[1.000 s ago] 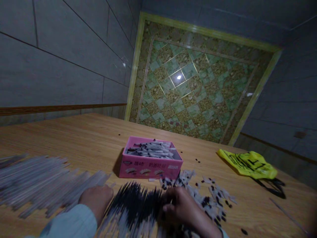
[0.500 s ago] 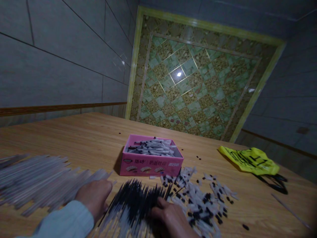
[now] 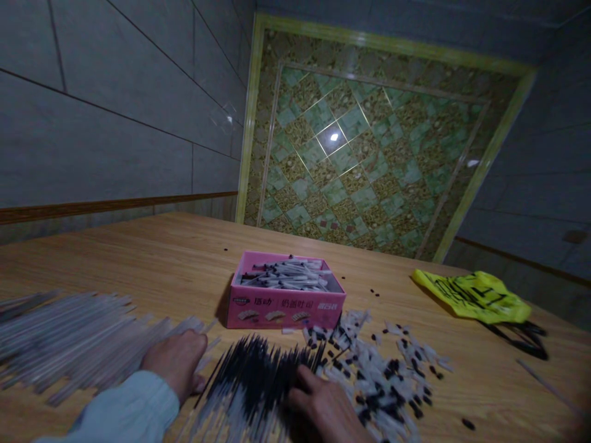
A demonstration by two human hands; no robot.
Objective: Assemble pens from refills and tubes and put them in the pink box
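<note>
My left hand [image 3: 178, 360], in a light blue sleeve, is closed at the right end of a spread of clear tubes [image 3: 78, 344]; what its curled fingers hold, if anything, is hidden. My right hand [image 3: 318, 403] rests at the right side of a pile of thin dark-tipped sticks [image 3: 258, 375], its thumb and fingers bent against them; its fingertips are partly hidden among the sticks. Behind the pile stands a pink box [image 3: 286, 311] filled with white, dark-ended pieces [image 3: 290, 274]. Many small clear caps and black plugs [image 3: 383, 375] lie scattered right of my right hand.
A yellow bag [image 3: 475, 298] with black lettering and dark straps lies at the right of the wooden table [image 3: 152, 258]. A thin stick [image 3: 545, 381] lies in front of it. Tiny black bits dot the table behind the box. Tiled walls [image 3: 120, 123] surround the table.
The view has shifted slightly, moving the box, bag and scattered pieces a little to the right in the picture. Both hands stay at nearly the same places beside the dark-tipped pile.
</note>
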